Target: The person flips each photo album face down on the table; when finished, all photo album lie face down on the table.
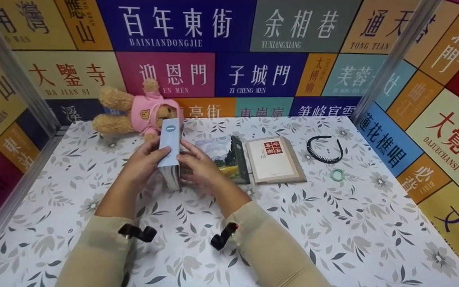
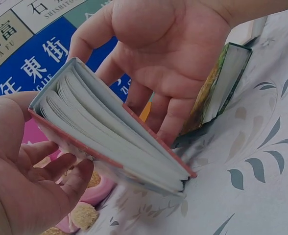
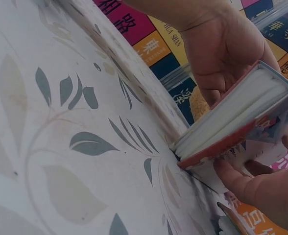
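A thick hardcover book [image 1: 170,147] with a pale blue spine stands on the table, spine up, between my two hands. My left hand [image 1: 141,161] holds its left side, thumb at the spine and fingers along the cover. On the other side, my right hand [image 1: 197,161] grips it the same way. The left wrist view shows the slightly fanned pages [image 2: 85,112] between the covers, with the left hand [image 2: 41,181] below and the right hand [image 2: 168,54] above. A red-edged, illustrated cover [image 3: 252,137] faces the right hand [image 3: 266,191] in the right wrist view.
Behind the book lies a teddy bear [image 1: 146,113] in a pink hoodie. To the right are a book with a landscape cover [image 1: 233,159], a beige book [image 1: 275,161], a black headband [image 1: 325,159] and a green ring-shaped band [image 1: 337,175]. Sign-printed walls [image 1: 189,26] enclose the table.
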